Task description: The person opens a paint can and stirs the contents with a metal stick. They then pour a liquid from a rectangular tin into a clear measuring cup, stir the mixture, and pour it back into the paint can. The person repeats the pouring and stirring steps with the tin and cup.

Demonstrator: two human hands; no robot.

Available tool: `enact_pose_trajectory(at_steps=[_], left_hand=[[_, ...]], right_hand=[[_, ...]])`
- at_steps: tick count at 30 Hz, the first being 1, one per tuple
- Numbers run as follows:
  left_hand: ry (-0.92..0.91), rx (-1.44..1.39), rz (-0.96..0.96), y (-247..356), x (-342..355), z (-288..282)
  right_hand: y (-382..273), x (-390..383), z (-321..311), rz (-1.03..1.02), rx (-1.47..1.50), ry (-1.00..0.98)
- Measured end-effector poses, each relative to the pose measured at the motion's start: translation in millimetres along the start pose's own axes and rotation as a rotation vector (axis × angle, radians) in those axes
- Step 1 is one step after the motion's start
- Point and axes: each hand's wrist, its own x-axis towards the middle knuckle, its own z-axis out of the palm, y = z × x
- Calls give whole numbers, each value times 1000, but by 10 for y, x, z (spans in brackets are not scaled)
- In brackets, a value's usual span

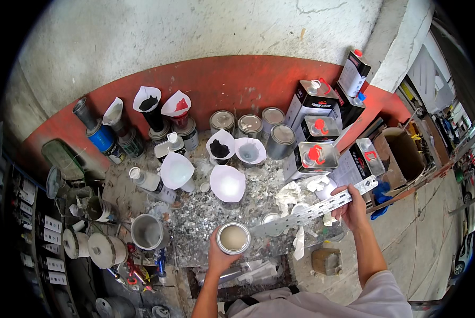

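Note:
My left hand (220, 257) is wrapped round an open metal can (234, 223) with beige paint inside, held upright above the table's front edge. My right hand (352, 206) grips a long metal mixing ruler (314, 209) full of holes near its upper end. The ruler slants down to the left, and its smeared lower end lies close to the can's right rim; whether they touch, I cannot tell. Beyond the can stands a white paper strainer cone (228, 184). Crumpled white paper (289, 196) lies behind the ruler.
Paint-spattered table (195, 212) carries several lidded cans (249, 125) and strainer cones at the back. Rectangular tins (311, 157) with red caps crowd its right side. A grey pot (147, 231) stands left, above spray guns (137, 275). A cardboard box (402, 153) sits far right.

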Motion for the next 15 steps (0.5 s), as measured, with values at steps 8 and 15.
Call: enact_pose_trajectory(at_steps=[8, 15], left_hand=[[59, 29, 29, -136, -94, 59], [105, 33, -69, -101, -222, 91]], right_hand=[[326, -51, 128, 65, 2, -55], [162, -192, 434, 32, -316, -201]])
